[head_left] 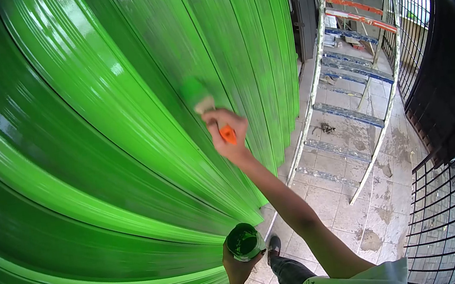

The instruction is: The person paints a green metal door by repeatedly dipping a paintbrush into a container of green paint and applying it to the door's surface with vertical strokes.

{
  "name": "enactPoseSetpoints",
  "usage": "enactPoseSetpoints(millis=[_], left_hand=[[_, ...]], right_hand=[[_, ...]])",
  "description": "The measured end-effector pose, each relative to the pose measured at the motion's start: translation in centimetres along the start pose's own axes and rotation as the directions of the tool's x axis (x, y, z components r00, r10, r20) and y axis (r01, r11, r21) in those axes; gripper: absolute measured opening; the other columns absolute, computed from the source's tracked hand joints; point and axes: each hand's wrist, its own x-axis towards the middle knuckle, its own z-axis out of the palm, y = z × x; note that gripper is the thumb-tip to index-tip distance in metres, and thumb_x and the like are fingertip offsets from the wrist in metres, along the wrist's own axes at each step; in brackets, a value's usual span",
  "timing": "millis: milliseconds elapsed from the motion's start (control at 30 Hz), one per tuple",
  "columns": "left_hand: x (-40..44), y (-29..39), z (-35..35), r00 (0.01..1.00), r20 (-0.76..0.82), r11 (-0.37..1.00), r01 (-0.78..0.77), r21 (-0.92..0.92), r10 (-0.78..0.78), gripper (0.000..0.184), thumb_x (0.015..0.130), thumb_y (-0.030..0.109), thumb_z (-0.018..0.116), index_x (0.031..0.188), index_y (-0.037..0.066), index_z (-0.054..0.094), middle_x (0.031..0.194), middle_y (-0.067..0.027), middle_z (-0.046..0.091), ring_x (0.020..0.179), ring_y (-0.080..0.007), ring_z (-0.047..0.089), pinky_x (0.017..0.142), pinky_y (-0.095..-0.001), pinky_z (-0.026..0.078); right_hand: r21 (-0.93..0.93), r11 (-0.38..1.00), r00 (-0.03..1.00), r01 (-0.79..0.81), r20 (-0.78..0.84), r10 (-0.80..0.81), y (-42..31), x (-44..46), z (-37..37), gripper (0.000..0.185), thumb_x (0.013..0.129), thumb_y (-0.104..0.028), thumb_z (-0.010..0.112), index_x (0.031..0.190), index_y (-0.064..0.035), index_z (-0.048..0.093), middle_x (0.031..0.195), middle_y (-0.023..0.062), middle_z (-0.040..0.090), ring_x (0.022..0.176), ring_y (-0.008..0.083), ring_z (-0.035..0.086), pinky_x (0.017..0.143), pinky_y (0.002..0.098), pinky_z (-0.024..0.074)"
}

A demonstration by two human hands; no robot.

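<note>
Paintbrush (pixel 205 105) passes through the right grip (pixel 230 133), green bristles (pixel 194 90) projecting beyond it.

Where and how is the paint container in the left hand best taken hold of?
Probably around the outer wall of the paint container, below the rim, coming from the near side, where the left hand holds it. The wall is rounded; the open top faces up and is green inside, so fingers over the rim might get painted.

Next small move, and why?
Likely a stroke along the streaky strip with the brush in the right hand: the strip looks greyish and thinly covered near the glossy green panels, and the green bristles appear to be at its surface.
</note>
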Motion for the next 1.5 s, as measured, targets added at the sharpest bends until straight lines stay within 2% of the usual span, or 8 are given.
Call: enactPoseSetpoints(millis=[267, 467, 567, 667, 967, 1167, 1300, 1500], left_hand=[[-0.6, 0.5, -0.1, 1.000, -0.030, 1.000, 0.000, 0.014, 0.000, 0.080, 0.050, 0.013, 0.092, 0.119, 0.006, 0.052, 0.109, -0.0109, 0.066, 0.098, -0.0219, 0.066, 0.087, -0.0365, 0.053], [-1.1, 0.6, -0.1, 0.998, -0.032, 0.999, -0.049, -0.016, 0.048, 0.080, 0.050, 0.014, 0.093, 0.118, 0.004, 0.052, 0.108, -0.0113, 0.066, 0.098, -0.0217, 0.065, 0.086, -0.0357, 0.053], [-1.4, 0.5, 0.1, 0.997, -0.062, 0.998, -0.045, -0.034, 0.043, 0.079, 0.051, 0.012, 0.093, 0.118, 0.004, 0.052, 0.108, -0.0110, 0.066, 0.098, -0.0212, 0.065, 0.086, -0.0352, 0.053], [-1.8, -0.1, -0.1, 0.996, -0.075, 0.998, -0.053, -0.024, 0.051, 0.081, 0.050, 0.012, 0.093, 0.119, 0.002, 0.052, 0.108, -0.0130, 0.066, 0.097, -0.0226, 0.065, 0.085, -0.0354, 0.052], [-2.1, 0.1, 0.1, 0.992, -0.100, 0.997, -0.077, -0.005, 0.076, 0.078, 0.051, 0.011, 0.092, 0.118, 0.003, 0.053, 0.107, -0.0116, 0.067, 0.097, -0.0221, 0.066, 0.084, -0.0353, 0.053], [-2.0, 1.1, 0.7, 0.991, -0.098, 0.996, -0.091, -0.017, 0.089, 0.079, 0.051, 0.012, 0.092, 0.118, 0.003, 0.052, 0.105, -0.0113, 0.067, 0.096, -0.0224, 0.066, 0.084, -0.0353, 0.053], [-2.5, 0.7, 0.6, 0.994, -0.101, 0.998, -0.055, -0.043, 0.051, 0.079, 0.050, 0.011, 0.092, 0.118, 0.003, 0.052, 0.106, -0.0114, 0.067, 0.096, -0.0223, 0.066, 0.084, -0.0354, 0.053], [-3.0, 0.2, 0.5, 0.992, -0.110, 0.997, -0.071, -0.033, 0.067, 0.078, 0.050, 0.010, 0.091, 0.118, 0.004, 0.052, 0.106, -0.0113, 0.066, 0.095, -0.0223, 0.066, 0.084, -0.0354, 0.053]], right_hand=[[-0.236, 0.889, 0.915, -0.393, -0.007, 0.403, 3.6, -12.4, -5.2, 0.005, 0.077, -0.005, 0.065, 0.078, -0.0073, 0.069, 0.069, 0.0104, 0.066, 0.057, 0.0239, 0.063, 0.055, 0.0302, 0.0484], [-0.138, 0.940, 0.949, -0.313, -0.010, 0.314, -0.9, 2.0, 1.1, 0.003, 0.077, -0.007, 0.065, 0.077, -0.0064, 0.068, 0.069, 0.0101, 0.066, 0.059, 0.0245, 0.063, 0.056, 0.0300, 0.0484], [0.084, 0.994, 0.994, -0.070, -0.075, 0.076, -2.4, 6.3, 3.0, 0.008, 0.081, -0.001, 0.061, 0.081, -0.0017, 0.068, 0.072, 0.0076, 0.069, 0.063, 0.0151, 0.065, 0.060, 0.0255, 0.0497], [-0.015, 0.998, 0.998, 0.057, -0.041, -0.058, -2.1, 5.3, 2.0, 0.007, 0.079, 0.002, 0.061, 0.081, -0.0011, 0.067, 0.076, 0.0093, 0.069, 0.065, 0.0167, 0.067, 0.061, 0.0266, 0.0506], [-0.366, 0.851, 0.910, -0.377, 0.024, 0.414, 0.0, -4.3, -2.1, 0.006, 0.077, -0.011, 0.065, 0.072, -0.0092, 0.066, 0.059, 0.0101, 0.061, 0.052, 0.0259, 0.060, 0.051, 0.0322, 0.0466], [-0.096, 0.992, 0.996, -0.084, -0.021, 0.082, -5.4, 9.9, 4.6, 0.006, 0.080, -0.008, 0.064, 0.079, -0.0046, 0.069, 0.070, 0.0094, 0.068, 0.062, 0.0193, 0.066, 0.061, 0.0294, 0.0506], [0.053, 0.986, 0.979, 0.158, -0.137, -0.150, -5.1, 12.7, 6.2, 0.004, 0.077, -0.005, 0.066, 0.078, -0.0092, 0.065, 0.070, 0.0086, 0.066, 0.059, 0.0272, 0.063, 0.054, 0.0327, 0.0477], [-0.095, 0.993, 0.997, -0.072, 0.024, 0.075, 1.5, -2.4, -1.3, 0.014, 0.075, -0.003, 0.068, 0.086, -0.0120, 0.069, 0.073, 0.0085, 0.068, 0.058, 0.0231, 0.064, 0.052, 0.0306, 0.0475]])
